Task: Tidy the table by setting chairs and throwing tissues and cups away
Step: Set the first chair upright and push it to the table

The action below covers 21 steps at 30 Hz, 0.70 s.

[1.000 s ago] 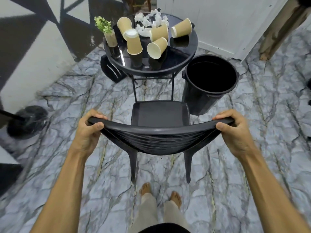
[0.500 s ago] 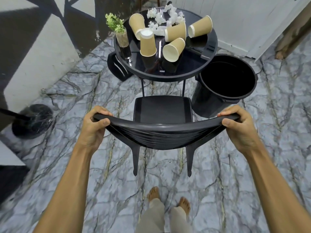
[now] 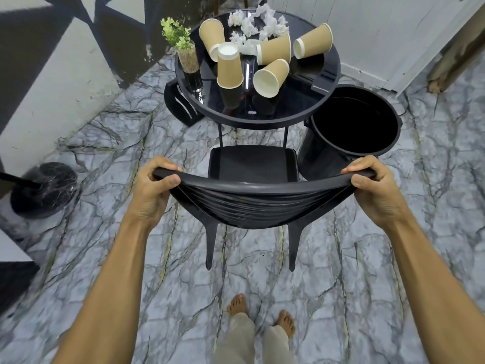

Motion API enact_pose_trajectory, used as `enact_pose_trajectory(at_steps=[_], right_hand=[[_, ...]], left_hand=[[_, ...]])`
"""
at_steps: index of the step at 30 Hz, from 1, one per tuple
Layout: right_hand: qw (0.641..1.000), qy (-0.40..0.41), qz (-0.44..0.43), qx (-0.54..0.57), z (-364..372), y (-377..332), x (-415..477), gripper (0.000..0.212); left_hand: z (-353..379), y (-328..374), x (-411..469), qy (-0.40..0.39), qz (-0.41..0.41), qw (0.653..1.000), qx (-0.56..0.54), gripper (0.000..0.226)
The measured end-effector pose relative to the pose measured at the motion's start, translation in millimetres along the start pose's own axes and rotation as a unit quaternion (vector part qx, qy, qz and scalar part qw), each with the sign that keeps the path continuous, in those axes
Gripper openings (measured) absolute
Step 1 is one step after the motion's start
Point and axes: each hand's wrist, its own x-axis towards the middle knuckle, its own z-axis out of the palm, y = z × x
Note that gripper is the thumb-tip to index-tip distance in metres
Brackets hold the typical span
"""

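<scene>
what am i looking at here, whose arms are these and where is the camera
There is no machine here. A person wears a wide-angle camera on the head, so you look down along their own arms. The left hand and the right hand each grip one end of the top rail of a black chair, which faces a round black table. On the table are five paper cups, four tipped over and one standing upside down, plus crumpled tissues and a small plant. An open black bin stands on the floor to the right of the table.
</scene>
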Motion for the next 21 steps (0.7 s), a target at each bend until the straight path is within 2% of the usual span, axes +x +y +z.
enact_pose_trajectory(at_steps=[11, 16, 21], right_hand=[[0.999, -0.014, 0.038, -0.005, -16.0, 10.5, -19.5, 0.027], [0.996, -0.023, 0.069, -0.042, -19.6, 20.6, -50.6, 0.029], [0.993, -0.007, 0.094, -0.068, -19.0, 26.3, -84.1, 0.025]], left_hand=[[-9.4, -12.2, -23.5, -0.022, -0.033, 0.998, 0.052, 0.041], [-21.9, -15.8, -48.9, -0.053, -0.076, 0.99, 0.106, 0.023], [-28.3, -25.6, -77.0, -0.056, -0.1, 0.984, 0.133, 0.024]])
